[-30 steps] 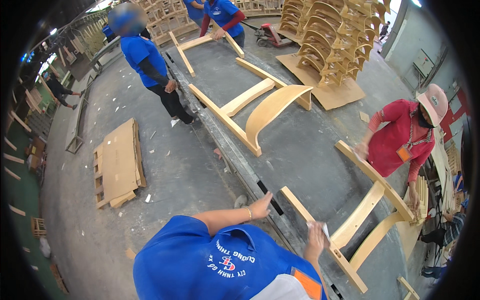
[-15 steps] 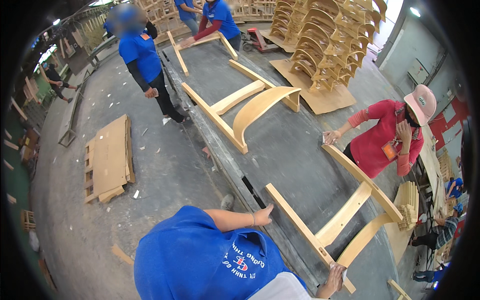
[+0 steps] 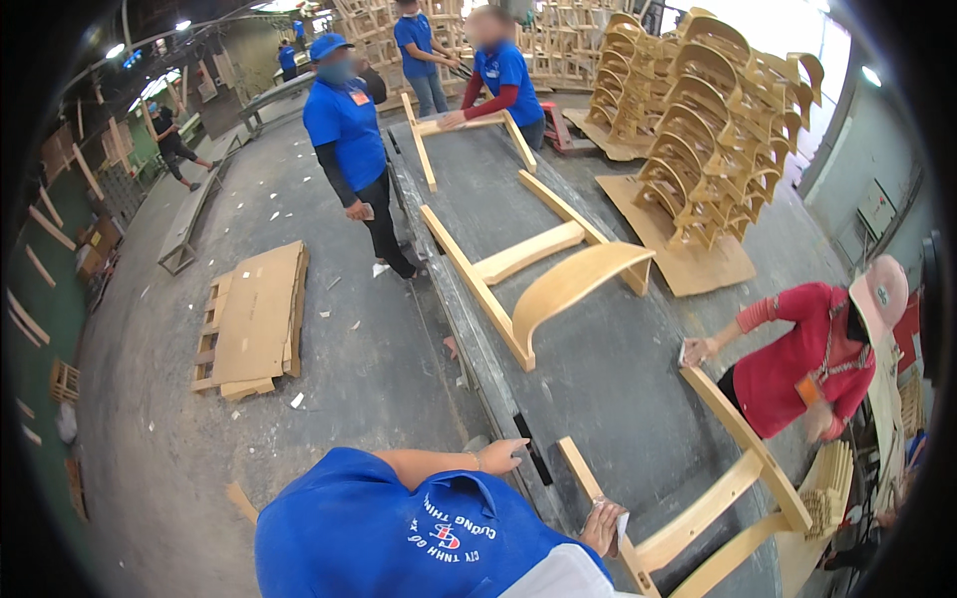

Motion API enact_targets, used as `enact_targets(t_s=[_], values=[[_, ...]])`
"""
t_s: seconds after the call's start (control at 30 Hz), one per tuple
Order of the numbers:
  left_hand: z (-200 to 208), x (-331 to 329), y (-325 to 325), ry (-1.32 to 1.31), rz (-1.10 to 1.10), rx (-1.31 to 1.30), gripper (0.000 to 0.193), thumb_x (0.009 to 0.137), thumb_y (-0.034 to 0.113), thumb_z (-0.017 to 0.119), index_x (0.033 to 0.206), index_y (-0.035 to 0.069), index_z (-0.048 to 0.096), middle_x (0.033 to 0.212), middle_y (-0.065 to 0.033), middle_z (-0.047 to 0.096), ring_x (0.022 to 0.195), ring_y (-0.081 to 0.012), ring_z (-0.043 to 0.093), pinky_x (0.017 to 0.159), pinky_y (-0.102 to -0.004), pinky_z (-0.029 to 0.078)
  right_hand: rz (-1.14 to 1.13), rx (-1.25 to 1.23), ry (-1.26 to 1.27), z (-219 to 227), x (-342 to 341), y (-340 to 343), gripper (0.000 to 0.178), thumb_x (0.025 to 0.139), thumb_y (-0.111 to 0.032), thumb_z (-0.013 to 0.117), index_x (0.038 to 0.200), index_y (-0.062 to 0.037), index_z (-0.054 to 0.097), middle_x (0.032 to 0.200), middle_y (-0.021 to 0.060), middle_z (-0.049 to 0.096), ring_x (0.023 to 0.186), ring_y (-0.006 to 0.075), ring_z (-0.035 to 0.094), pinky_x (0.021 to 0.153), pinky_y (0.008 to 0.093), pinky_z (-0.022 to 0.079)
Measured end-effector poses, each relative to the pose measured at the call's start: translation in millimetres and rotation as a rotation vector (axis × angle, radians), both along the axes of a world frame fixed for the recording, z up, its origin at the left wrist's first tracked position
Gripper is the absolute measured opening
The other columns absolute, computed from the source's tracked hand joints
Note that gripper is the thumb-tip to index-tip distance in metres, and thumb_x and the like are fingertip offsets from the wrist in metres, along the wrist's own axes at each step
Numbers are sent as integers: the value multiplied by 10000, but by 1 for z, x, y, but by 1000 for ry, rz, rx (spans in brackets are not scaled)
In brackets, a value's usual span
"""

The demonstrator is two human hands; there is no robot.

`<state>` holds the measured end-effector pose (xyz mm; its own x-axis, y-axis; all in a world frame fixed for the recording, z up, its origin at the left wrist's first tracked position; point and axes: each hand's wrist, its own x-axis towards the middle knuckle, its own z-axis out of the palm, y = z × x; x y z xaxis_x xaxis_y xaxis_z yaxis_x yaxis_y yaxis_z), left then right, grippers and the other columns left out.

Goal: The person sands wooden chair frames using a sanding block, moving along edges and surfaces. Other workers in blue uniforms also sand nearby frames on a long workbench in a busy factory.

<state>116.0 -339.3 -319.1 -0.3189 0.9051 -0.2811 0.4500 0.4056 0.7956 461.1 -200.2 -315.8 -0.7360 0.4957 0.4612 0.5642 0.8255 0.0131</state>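
Observation:
A pale wooden chair frame lies on the dark conveyor belt in front of me. My right hand is closed around a small folded white sheet, perhaps sandpaper, and presses it on the frame's near side rail. My left hand rests by the belt's metal edge, fingers stretched out and holding nothing, just left of that rail's far end. Across the belt, a co-worker in red has one hand on the end of the opposite rail, with a small pale pad in it.
Further up the belt lies another chair frame with a curved backrest. A co-worker in blue stands left of the belt; another handles a third frame. Stacked curved wooden parts rise at the right. Cardboard lies on the floor left.
My right hand has slid up the near rail with the white sheet, from its near end toward its far end. My left hand stays by the belt edge. The view has shifted.

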Motion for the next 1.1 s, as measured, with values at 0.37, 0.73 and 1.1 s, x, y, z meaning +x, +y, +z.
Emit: enact_targets(t_s=[0.37,0.73,1.1], values=[[-9,-119,-47,39,135,-71,402,946,68,583,1340,16,651,1200,-170,767,1117,-302,741,986,-406,574,61,-173,114,-25,-118,16,498,993,-74,496,1479,35,510,1532,236,546,1452,451,488,1182,536,436],[5,-125,-6,129,-258,-15,321,1003,135,607,1304,36,665,1180,-184,736,1118,-360,702,977,-454,551,-40,-381,-35,-11,-198,11,481,987,-73,495,1437,99,496,1534,265,509,1480,475,416,1252,561,320],[9,6,52,257,-438,111,649,928,173,693,1506,-18,468,1567,-258,473,1491,-414,416,1244,-464,352,-111,-243,-93,44,7,-6,520,966,-91,555,1486,-101,569,1589,137,534,1514,330,460,1153,526,414]])
